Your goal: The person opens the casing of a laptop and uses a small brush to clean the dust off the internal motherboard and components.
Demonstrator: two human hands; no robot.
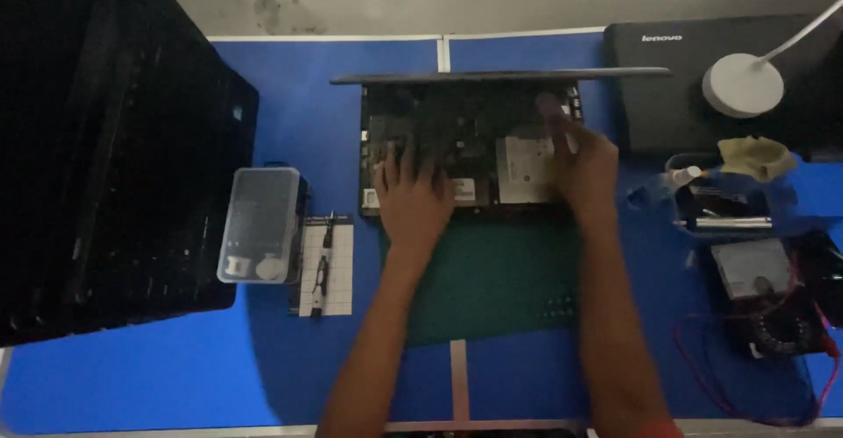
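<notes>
Opened laptop (465, 144) lies under both hands on the mat (492, 280): left hand (413, 197) open, flat, steadying the board, right hand (584, 161) open, forefinger probing its far corner; screwdriver (322, 267) parked left.

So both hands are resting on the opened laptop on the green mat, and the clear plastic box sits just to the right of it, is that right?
Not quite. The head view shows the clear plastic box to the left of the opened laptop, not the right. The rest holds: the left hand and the right hand both rest on the laptop, which lies on the green mat.
</notes>
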